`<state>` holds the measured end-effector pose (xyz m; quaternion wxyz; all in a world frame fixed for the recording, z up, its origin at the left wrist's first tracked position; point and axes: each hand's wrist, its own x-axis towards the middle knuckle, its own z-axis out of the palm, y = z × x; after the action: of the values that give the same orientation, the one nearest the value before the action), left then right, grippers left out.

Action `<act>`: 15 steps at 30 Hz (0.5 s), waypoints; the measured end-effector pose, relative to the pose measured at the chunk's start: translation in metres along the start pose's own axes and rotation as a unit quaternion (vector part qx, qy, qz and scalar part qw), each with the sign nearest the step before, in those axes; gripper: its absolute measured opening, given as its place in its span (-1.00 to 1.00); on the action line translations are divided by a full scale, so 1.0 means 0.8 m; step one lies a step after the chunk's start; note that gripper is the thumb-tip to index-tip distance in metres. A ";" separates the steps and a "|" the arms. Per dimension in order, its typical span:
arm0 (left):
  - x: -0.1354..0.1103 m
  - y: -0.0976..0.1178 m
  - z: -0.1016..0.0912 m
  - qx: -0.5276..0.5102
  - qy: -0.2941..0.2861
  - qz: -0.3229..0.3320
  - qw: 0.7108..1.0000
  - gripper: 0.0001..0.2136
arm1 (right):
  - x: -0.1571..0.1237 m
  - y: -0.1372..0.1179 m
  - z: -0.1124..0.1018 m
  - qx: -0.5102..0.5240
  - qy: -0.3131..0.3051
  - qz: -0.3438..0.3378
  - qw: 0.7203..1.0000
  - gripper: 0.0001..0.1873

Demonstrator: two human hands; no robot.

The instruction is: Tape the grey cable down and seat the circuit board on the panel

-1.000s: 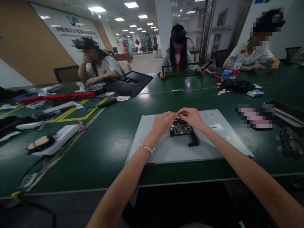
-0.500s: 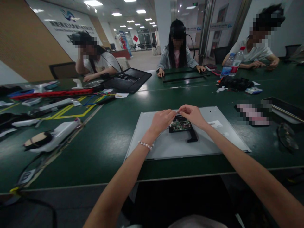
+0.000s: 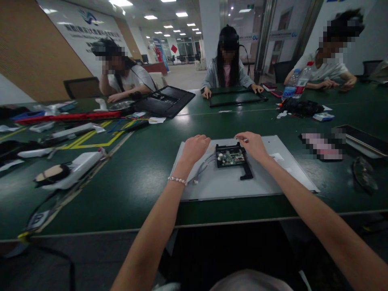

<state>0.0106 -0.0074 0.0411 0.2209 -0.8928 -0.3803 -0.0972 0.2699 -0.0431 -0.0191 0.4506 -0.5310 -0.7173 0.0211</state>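
Left hand point(image 3: 195, 148), white beaded bracelet point(image 3: 178, 180) at the wrist, over the far left corner of a flat, light-grey metal panel point(image 3: 218, 190); fingers curled, tips hidden, so cannot tell whether clamped on anything. Right hand point(image 3: 253, 145) at the panel's far edge, thumb and forefinger close together; cannot tell whether pinching something small. Between both sets of fingers, slightly nearer the body: a green circuit board point(image 3: 230, 158) in a black plastic bracket point(image 3: 247, 171), lying on the panel. Nearer than the left fingers: thin grey cables point(image 3: 204, 165). Well beyond the right fingers: a black rectangular frame point(image 3: 239, 104) under a co-worker's hands point(image 3: 207, 93).
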 end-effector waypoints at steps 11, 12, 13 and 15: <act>-0.001 -0.005 0.002 0.007 0.018 0.014 1.000 -0.79 | 0.004 -0.011 0.007 -0.133 -0.065 -0.004 0.989 -0.71; 0.000 -0.005 0.002 0.008 0.009 0.027 1.000 -0.80 | 0.005 -0.013 0.008 -0.148 -0.075 -0.014 0.986 -0.74; 0.000 -0.005 0.002 0.009 0.007 0.032 0.999 -0.80 | 0.006 -0.016 0.009 -0.159 -0.084 -0.024 0.983 -0.75; 0.000 -0.004 0.001 0.007 0.012 0.026 1.000 -0.79 | 0.007 -0.021 0.009 -0.176 -0.102 -0.040 0.978 -0.75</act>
<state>0.0083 -0.0049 0.0419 0.2343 -0.8995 -0.3551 -0.0998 0.2522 -0.0425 -0.0115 0.2748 -0.5680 -0.7727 -0.0690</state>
